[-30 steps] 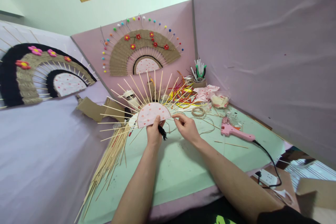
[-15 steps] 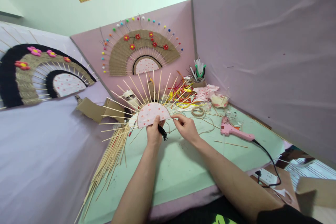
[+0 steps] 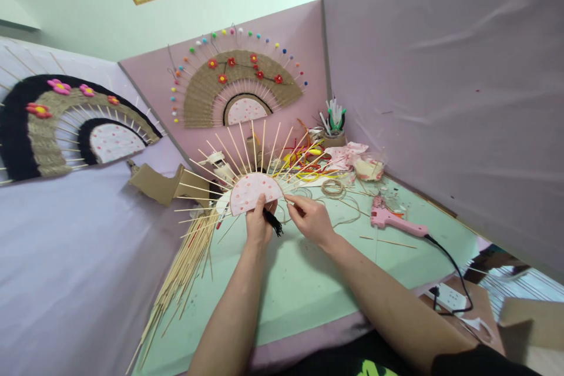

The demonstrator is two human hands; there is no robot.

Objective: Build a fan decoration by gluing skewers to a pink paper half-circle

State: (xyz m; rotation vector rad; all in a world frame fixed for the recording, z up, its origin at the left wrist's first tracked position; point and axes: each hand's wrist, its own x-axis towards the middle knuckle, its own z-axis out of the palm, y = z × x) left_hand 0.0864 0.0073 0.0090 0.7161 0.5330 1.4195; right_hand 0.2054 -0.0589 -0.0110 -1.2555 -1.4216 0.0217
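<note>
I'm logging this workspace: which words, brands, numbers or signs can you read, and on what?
No text is readable.
Held dotted half-circle: no lettering seen.
Glue gun: no lettering can be made out.
Power strip: any marks are too small to read.
Shirt: green print, cut off at the edge; cannot tell whether it is lettering.

No legible text, labels or numbers, as far as visible

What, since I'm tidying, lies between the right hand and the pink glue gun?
In the head view: loose cord and a thin stick on the table.
</note>
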